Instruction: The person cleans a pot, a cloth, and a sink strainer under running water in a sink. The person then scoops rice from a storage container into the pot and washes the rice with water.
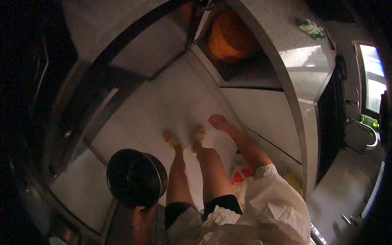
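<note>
My left hand point(143, 217) is at the lower left, closed on the near edge of a round, deep black pot point(132, 177). The pot is held tilted beside my left leg, above the floor; dim light hides its details and any handle. My right hand point(219, 122) hangs in front of my right leg with fingers loosely curled, and nothing shows in it. It touches no object that I can see.
Pale floor tiles point(163, 98) lie around my slippers point(199, 138). An open cabinet ahead holds a large orange-brown container point(230, 36). A countertop point(304, 61) curves along the right, with a sink faucet point(370, 136) near a window. A red-and-white item point(242, 175) sits by my right leg.
</note>
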The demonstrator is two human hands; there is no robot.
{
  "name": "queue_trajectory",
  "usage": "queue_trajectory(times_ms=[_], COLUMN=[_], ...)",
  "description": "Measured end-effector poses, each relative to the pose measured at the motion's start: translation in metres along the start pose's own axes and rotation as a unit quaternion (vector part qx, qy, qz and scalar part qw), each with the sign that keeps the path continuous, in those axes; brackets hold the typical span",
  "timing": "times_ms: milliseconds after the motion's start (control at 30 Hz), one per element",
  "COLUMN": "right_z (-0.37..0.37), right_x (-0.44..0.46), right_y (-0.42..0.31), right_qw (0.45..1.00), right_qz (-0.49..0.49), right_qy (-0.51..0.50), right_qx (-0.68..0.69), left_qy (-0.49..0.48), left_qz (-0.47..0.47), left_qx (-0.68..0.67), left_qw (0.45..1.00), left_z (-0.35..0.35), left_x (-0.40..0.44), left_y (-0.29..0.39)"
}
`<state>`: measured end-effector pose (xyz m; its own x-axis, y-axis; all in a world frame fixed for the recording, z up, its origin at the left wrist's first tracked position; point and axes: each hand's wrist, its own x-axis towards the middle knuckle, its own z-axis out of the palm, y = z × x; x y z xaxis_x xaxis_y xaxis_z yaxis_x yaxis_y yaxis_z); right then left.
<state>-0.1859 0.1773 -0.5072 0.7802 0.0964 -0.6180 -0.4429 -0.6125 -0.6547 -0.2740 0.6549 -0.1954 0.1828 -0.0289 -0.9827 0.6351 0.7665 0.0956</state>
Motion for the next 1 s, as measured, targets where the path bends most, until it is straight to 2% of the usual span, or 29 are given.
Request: queue_trajectory(times_ms=[33,67,133,167,200,233,267,300,333,367,400,433,533,733,1000], right_z=[-0.009,-0.023,-0.067,-0.096,-0.115,-0.138,-0.158,-0.176,-0.185,-0.193,-0.201,-0.210,-0.211,-0.215,-0.172], right_x=[0.021,0.043,0.072,0.080,0.097,0.113,0.136,0.162,0.179,0.196,0.209,0.221,0.245,0.252,0.187], right_y=[0.007,0.017,-0.004,-0.039,-0.034,-0.026,-0.021,-0.013,-0.002,0.007,0.016,0.022,0.024,0.010,-0.029], right_qw=[0.985,0.942,0.847,0.824,0.804,0.778,0.720,0.656,0.583,0.574,0.563,0.549,0.511,0.475,0.439], right_qz=[0.091,0.075,0.115,0.173,0.108,0.040,0.035,0.031,0.034,-0.023,-0.082,-0.141,-0.174,-0.052,0.075], right_qy=[-0.005,-0.014,0.036,0.097,0.107,0.114,0.163,0.206,0.251,0.241,0.234,0.222,0.233,0.326,0.359], right_qx=[0.143,0.328,0.518,0.531,0.575,0.617,0.673,0.725,0.772,0.782,0.788,0.794,0.809,0.816,0.820], left_qy=[-0.004,-0.002,0.005,0.026,0.036,0.071,0.080,0.082,0.083,0.086,0.094,0.102,0.111,0.120,0.095], left_qz=[0.003,0.004,0.008,0.057,0.105,0.148,0.159,0.154,0.132,0.095,0.060,0.039,0.017,-0.005,-0.014], left_qx=[-0.009,0.014,0.057,0.287,0.500,0.684,0.709,0.686,0.600,0.469,0.318,0.259,0.210,0.170,0.121], left_qw=[1.000,1.000,0.998,0.956,0.859,0.711,0.683,0.706,0.784,0.874,0.941,0.960,0.971,0.978,0.988], left_z=[0.007,0.009,0.000,-0.002,0.000,0.006,0.016,0.029,0.041,0.056,0.067,0.078,0.095,0.106,0.107], left_x=[0.001,0.007,0.018,0.016,0.012,0.007,0.009,0.014,0.019,0.029,0.036,0.042,0.049,0.046,0.034], left_y=[0.001,0.003,0.008,0.012,0.015,0.018,0.016,0.009,0.004,0.002,-0.003,-0.005,-0.010,-0.012,0.000])
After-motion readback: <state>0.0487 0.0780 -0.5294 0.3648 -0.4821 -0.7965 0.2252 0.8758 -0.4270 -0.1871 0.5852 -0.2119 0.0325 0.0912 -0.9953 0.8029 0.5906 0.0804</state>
